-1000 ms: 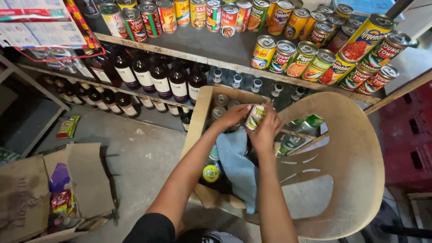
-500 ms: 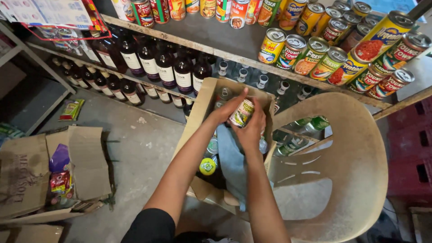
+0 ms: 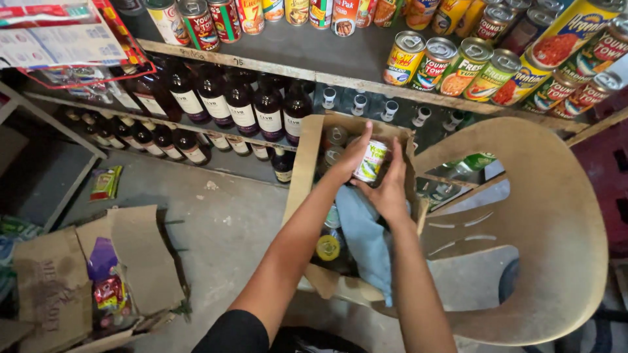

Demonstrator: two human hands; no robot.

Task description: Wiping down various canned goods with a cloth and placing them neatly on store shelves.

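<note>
Both hands hold one small white-and-green labelled tin can [image 3: 371, 160] above an open brown cardboard box [image 3: 302, 163]. The left hand [image 3: 350, 160] grips the can's left side; the right hand [image 3: 391, 189] supports it from below and the right. A light blue cloth [image 3: 364, 238] lies draped inside the box, beside a yellow-lidded jar [image 3: 328, 248]. The box rests on a beige plastic chair [image 3: 549, 216]. Dark glass bottles [image 3: 242, 104] line the lower shelf; coloured tin cans [image 3: 458, 65] fill the upper shelf.
</note>
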